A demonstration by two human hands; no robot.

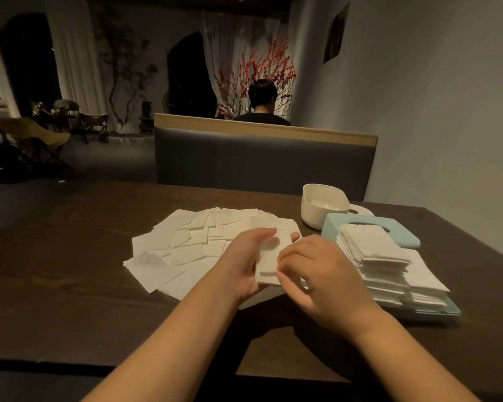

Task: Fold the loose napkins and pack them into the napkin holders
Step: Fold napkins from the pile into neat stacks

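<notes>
Left hand: the left hand (246, 264) cups a small folded napkin stack (270, 261) from its left side, fingertips curled over the far end, thumb side under the near edge.
Right hand: the right hand (317, 278) meets the same stack from the right, fingers curled against its right edge; the two hands are together, clamped on it from both sides.
Held stack: a narrow white rectangle, held just above the table in front of the person, long axis running away from the person and leaning a little to the right at its far end.
Loose napkins: a spread of loose napkins (192, 242) lies flat and overlapping on the dark wooden table (70, 256), left of and behind the hands.
Folded pile: a tall folded napkin pile (384, 265) sits on a light blue holder base (447, 310), just right of the right hand.
Blue lid: a light blue holder lid (401, 230) with a slot lies behind that pile, touching it.
White holder: an open white napkin holder (321, 206) stands behind the blue lid; its white lid (360, 210) lies beside it.
Background: a padded booth seat back (262, 158), and a person (263, 103) seated beyond it, facing away.
</notes>
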